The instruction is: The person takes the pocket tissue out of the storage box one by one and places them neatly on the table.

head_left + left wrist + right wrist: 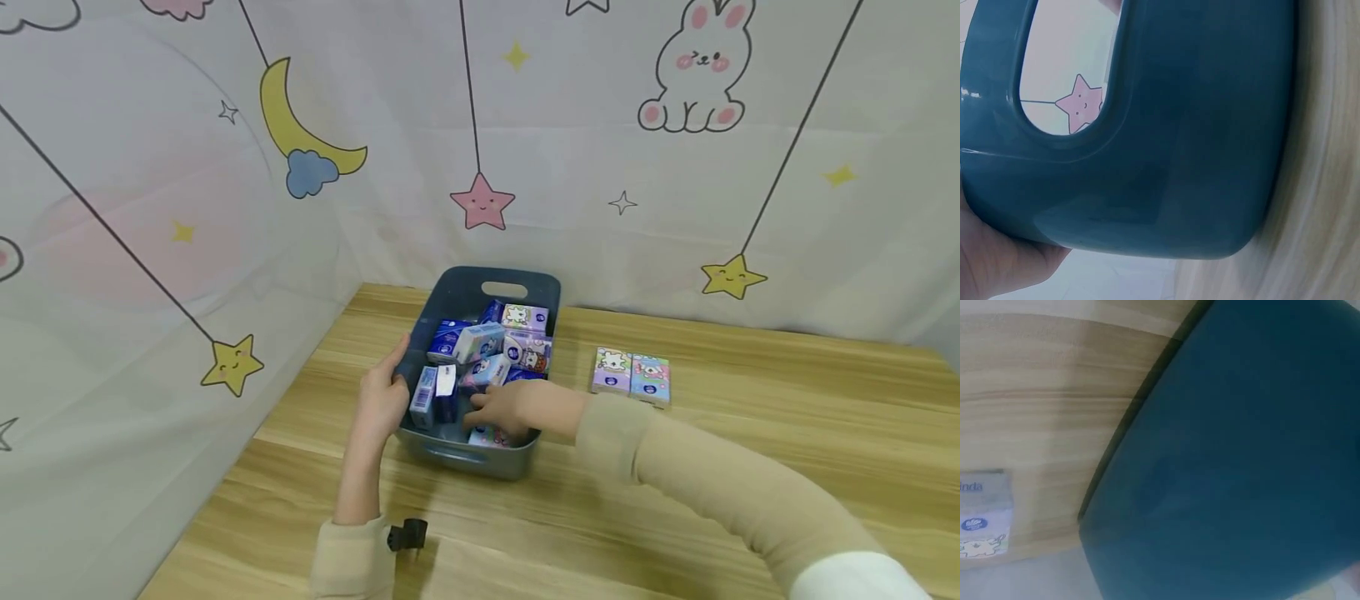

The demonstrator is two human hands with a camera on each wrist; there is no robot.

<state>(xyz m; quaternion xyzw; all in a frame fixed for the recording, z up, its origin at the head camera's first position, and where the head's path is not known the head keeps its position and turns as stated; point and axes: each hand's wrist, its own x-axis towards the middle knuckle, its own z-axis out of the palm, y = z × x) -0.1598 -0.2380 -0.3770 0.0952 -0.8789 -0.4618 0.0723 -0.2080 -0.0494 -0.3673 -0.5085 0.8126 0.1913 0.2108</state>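
A dark blue-grey plastic basket (472,467) stands on the table, holding several tissue packs, among them a dark blue pack (448,337) and a pastel cartoon pack (525,317). At its left wall, my left hand (384,398) grips the rim; in the left wrist view part of that hand (1004,259) shows beside the basket wall (1210,137). My right hand (504,410) reaches down inside the near right part of the basket, over a pastel tissue pack (489,437). Whether its fingers pinch that pack is hidden. The basket wall (1229,462) fills much of the right wrist view.
Right of the basket, two pastel tissue packs (630,377) lie side by side on the wooden table (787,417). A printed cloth (570,150) hangs behind and to the left. A black device (407,534) is on the left sleeve.
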